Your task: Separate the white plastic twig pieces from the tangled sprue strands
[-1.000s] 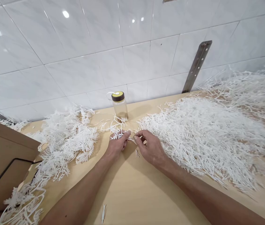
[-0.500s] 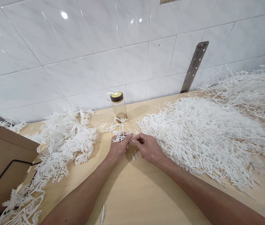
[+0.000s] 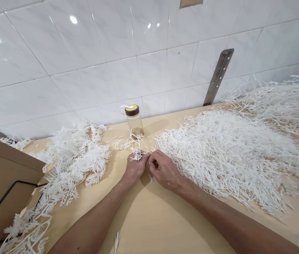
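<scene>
Both hands had drawn closer together than one second earlier, when a gap with a few thin strands showed between their fingertips; now the left hand [image 3: 135, 170] and the right hand [image 3: 165, 171] nearly met over the middle of the table [image 3: 154, 218]. Both forearms reached in from the near edge, slanting inward, wrists low. The left hand was curled closed around a white plastic sprig [image 3: 136, 155], its thumb lying along the right side and the branched end sticking out on the far side, toward the clear bottle [image 3: 135, 123]. The right hand had its thumb and forefinger bent toward each other in a loop, the other fingers tucked; whether the tips were pressed together or had hold of a strand could not be told.

The left hand's fingers and palm hid the near part of the sprig. One loose bit [image 3: 151, 178] lay just below the hands, too small to make out well. Strands in the right-hand pile [image 3: 231, 151] and left-hand pile [image 3: 70, 151] ran together, hard to separate. The cardboard box [image 3: 6, 187] was cut off at left.
</scene>
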Demonstrator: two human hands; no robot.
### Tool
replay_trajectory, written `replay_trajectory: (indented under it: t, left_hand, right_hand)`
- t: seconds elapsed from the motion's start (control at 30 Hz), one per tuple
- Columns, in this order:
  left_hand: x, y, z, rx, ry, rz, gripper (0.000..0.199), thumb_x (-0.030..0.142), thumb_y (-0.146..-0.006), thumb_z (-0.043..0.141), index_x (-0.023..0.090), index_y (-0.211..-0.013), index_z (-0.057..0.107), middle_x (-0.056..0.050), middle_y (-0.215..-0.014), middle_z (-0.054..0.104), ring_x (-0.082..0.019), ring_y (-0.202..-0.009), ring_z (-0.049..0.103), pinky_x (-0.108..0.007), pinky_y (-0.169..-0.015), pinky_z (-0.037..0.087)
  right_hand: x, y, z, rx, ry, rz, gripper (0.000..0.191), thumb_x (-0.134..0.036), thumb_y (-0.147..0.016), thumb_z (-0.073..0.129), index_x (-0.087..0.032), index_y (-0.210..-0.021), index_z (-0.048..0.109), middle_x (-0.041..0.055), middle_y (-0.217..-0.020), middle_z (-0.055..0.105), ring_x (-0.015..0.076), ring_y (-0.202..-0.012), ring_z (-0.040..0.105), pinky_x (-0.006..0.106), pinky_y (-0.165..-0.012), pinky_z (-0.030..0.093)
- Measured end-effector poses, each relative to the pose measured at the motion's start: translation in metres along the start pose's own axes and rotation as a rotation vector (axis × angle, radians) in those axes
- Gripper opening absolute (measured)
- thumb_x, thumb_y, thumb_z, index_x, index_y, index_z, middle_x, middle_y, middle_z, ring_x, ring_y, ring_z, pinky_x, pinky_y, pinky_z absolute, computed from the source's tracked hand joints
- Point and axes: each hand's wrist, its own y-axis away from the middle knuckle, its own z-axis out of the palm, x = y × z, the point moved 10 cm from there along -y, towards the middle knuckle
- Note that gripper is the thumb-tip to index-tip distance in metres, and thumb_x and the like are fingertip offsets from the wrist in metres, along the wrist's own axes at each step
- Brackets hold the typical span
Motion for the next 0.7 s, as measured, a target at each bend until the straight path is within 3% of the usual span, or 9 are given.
replay_trajectory:
  t: [0.2, 0.37, 0.47, 0.6, 0.7]
  left_hand:
    - [0.001, -0.001, -0.033, 0.201, 0.075, -0.113, 0.028, 0.037, -0.07, 0.075, 0.016, -0.061, 0.058, 0.002, -0.056, 0.056, -0.012, -0.054, 0.048, -0.026, -0.058, 0.039]
    - [0.004, -0.001, -0.023, 0.096, 0.183, -0.11, 0.039, 0.045, -0.07, 0.075, 0.018, -0.057, 0.049, 0.007, -0.044, 0.04, -0.007, -0.043, 0.032, -0.023, -0.045, 0.029]
    - [0.005, 0.0, -0.019, 0.082, 0.19, -0.09, 0.04, 0.045, -0.069, 0.076, 0.018, -0.058, 0.05, 0.006, -0.044, 0.041, -0.007, -0.042, 0.034, -0.022, -0.043, 0.029]
    - [0.004, 0.003, -0.013, 0.059, 0.196, -0.093, 0.036, 0.045, -0.069, 0.077, 0.017, -0.062, 0.055, 0.006, -0.046, 0.043, -0.007, -0.043, 0.036, -0.021, -0.043, 0.029]
    - [0.004, 0.007, -0.005, 0.013, 0.187, -0.094, 0.035, 0.046, -0.07, 0.076, 0.016, -0.067, 0.06, 0.006, -0.045, 0.044, -0.007, -0.042, 0.037, -0.021, -0.043, 0.03]
  right_hand:
    - [-0.029, 0.007, 0.011, -0.045, -0.132, -0.111, 0.014, -0.008, -0.082, 0.046, -0.021, -0.079, 0.046, 0.0011, -0.079, 0.052, 0.0135, -0.065, 0.049, 0.026, -0.061, 0.041]
    - [-0.009, 0.005, 0.008, -0.032, -0.122, 0.048, 0.008, -0.015, -0.085, 0.051, -0.021, -0.079, 0.05, -0.0017, -0.068, 0.056, 0.0138, -0.06, 0.052, 0.026, -0.057, 0.039]
    - [0.007, 0.003, -0.001, 0.03, -0.109, 0.133, 0.001, -0.021, -0.087, 0.053, -0.021, -0.086, 0.054, -0.0003, -0.073, 0.063, 0.0142, -0.061, 0.057, 0.027, -0.058, 0.041]
    - [0.02, 0.003, -0.003, 0.052, -0.109, 0.194, 0.023, -0.028, -0.088, 0.056, -0.019, -0.109, 0.055, 0.0025, -0.084, 0.067, 0.0151, -0.065, 0.061, 0.027, -0.06, 0.045]
    - [0.019, 0.002, 0.0, 0.027, -0.087, 0.155, 0.015, -0.025, -0.09, 0.053, -0.02, -0.102, 0.06, 0.0017, -0.082, 0.068, 0.0147, -0.065, 0.06, 0.027, -0.062, 0.045]
